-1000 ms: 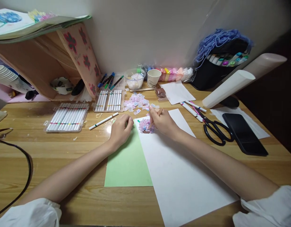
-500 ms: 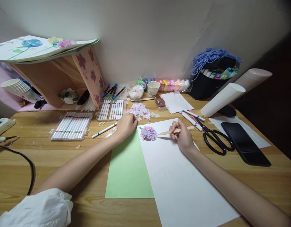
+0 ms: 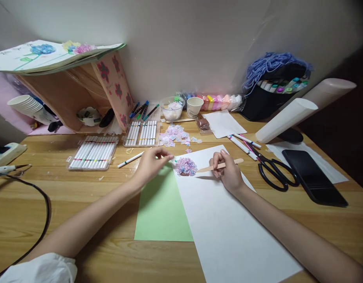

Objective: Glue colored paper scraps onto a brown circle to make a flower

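My right hand (image 3: 227,171) grips a flat wooden craft stick (image 3: 235,162) whose tip points left, at the edge of a domed cluster of pink and blue paper scraps (image 3: 186,165). A brown patch shows at the cluster's base, on a long white sheet (image 3: 228,220). My left hand (image 3: 153,165) is pinched beside the cluster's left side, and a small pale paper scrap (image 3: 173,160) shows at its fingertips. Under the white sheet, a green sheet (image 3: 164,216) sticks out to the left. Loose cut paper scraps (image 3: 175,135) lie in a pile just beyond my left hand.
Behind stand a clear bowl (image 3: 171,110) and a paper cup (image 3: 195,107). Marker cases (image 3: 93,153) lie left, near a loose marker (image 3: 130,159). Black-handled scissors (image 3: 274,173) and a phone (image 3: 314,177) lie right. A black cable (image 3: 47,204) curves at far left.
My left hand has drawn back from the scrap pile toward the cluster, with a scrap in its pinch. The stick stays beside the cluster, and the view has shifted slightly.
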Demonstrator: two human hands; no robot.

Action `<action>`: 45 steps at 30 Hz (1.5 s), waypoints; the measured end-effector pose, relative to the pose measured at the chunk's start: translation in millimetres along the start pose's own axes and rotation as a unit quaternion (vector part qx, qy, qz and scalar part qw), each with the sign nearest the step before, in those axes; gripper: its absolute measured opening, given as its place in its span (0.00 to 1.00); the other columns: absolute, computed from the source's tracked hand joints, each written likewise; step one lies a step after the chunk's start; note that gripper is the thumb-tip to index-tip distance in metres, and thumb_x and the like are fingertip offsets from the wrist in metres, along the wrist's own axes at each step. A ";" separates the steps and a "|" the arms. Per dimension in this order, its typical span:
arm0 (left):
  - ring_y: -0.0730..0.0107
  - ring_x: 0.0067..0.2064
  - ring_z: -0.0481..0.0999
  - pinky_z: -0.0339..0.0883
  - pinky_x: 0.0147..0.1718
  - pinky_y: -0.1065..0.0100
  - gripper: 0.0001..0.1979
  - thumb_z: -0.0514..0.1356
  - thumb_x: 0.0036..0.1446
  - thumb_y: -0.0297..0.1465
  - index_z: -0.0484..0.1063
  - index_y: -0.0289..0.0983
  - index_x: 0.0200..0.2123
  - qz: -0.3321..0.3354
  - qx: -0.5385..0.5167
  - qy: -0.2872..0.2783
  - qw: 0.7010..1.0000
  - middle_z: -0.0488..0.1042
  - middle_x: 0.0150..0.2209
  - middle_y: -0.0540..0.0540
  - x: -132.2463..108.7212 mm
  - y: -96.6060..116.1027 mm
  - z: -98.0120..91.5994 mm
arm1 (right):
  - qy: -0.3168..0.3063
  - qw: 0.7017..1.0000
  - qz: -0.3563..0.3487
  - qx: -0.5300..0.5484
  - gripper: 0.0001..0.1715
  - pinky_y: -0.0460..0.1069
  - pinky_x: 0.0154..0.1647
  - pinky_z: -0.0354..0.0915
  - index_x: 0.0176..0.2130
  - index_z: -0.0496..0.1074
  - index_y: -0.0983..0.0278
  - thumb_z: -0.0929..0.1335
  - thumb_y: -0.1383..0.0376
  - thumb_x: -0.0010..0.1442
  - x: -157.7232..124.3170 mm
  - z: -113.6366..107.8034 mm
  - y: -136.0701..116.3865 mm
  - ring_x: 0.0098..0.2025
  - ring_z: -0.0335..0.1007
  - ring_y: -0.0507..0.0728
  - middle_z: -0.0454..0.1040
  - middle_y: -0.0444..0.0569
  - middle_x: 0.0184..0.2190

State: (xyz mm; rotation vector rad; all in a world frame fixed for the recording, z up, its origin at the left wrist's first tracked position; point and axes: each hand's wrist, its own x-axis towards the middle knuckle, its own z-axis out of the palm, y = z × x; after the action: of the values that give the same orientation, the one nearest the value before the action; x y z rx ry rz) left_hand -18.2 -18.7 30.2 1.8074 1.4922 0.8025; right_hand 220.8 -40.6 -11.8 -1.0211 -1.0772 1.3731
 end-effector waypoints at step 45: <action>0.66 0.32 0.75 0.64 0.31 0.67 0.12 0.56 0.56 0.26 0.65 0.39 0.45 0.037 0.112 -0.113 0.987 0.77 0.33 0.49 -31.0 28.6 45.5 | -0.065 0.957 -0.159 -0.233 0.27 0.48 0.25 0.55 0.23 0.65 0.62 0.54 0.55 0.67 -29.1 7.1 4.3 0.21 0.58 0.51 0.62 0.42 0.18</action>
State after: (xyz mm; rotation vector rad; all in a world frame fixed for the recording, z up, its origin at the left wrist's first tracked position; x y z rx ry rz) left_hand 29.6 -57.8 24.2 2.0546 1.4187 0.4579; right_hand 215.0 -70.2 -13.9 -1.0379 -1.6380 0.9535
